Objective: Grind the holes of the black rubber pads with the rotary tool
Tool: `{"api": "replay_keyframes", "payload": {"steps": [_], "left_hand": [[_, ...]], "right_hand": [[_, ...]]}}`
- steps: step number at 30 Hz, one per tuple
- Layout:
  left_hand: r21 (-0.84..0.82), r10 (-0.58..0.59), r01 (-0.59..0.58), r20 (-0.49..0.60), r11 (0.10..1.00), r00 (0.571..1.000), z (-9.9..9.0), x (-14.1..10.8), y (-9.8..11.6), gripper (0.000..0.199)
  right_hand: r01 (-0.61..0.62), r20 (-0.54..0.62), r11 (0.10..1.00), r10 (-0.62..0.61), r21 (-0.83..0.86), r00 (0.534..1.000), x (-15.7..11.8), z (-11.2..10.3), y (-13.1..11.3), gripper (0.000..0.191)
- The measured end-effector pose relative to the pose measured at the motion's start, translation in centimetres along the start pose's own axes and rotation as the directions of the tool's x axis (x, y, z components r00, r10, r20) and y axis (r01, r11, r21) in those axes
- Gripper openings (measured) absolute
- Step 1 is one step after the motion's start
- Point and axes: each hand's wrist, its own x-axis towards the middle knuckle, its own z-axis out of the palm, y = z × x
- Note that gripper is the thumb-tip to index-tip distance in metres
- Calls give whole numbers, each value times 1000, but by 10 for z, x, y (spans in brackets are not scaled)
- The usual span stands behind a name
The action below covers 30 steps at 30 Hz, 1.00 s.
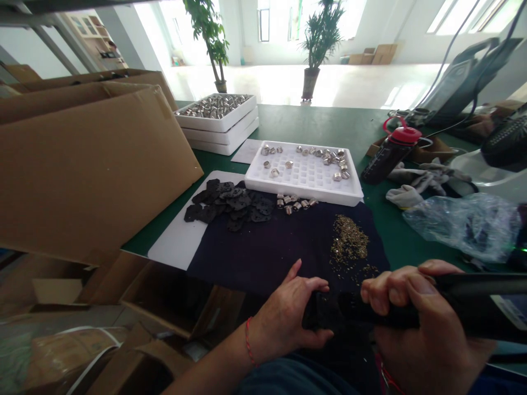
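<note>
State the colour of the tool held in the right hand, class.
Black: the tool in the right hand shows best in the head view.

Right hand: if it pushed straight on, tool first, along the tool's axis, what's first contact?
Likely the dark piece in the left hand, just ahead of the black tool in the right hand. Dark-on-dark hides the exact gap.

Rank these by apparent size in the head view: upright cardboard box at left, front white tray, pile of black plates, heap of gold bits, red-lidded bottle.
1. Cardboard box
2. White tray
3. Pile of black plates
Heap of gold bits and bottle: too alike to rank.
</note>
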Motion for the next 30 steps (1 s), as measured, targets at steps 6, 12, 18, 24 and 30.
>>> {"api": "replay_keyframes", "payload": {"steps": [6,12,18,24,30], "left_hand": [[12,-44,44,31,999,999,2,-1,-1,80],[13,-35,35,16,999,999,3,-2,-2,80],[10,-17,17,-4,1000,1000,4,-3,-3,79],[-5,-52,52,-2,999,999,2,1,1,79],[-12,-97,98,36,995,995,-6,4,8,77]], "right_hand": [[182,112,974,-167,-136,980,-15,3,7,24],[198,201,947,-149,-252,968,-22,-8,17,25],[197,200,958,-155,-209,967,-22,-5,14,28],[154,-104,987,-157,-36,982,2,-18,-4,31],[234,-321,966,-258,-113,911,30,-42,-1,33]]}}
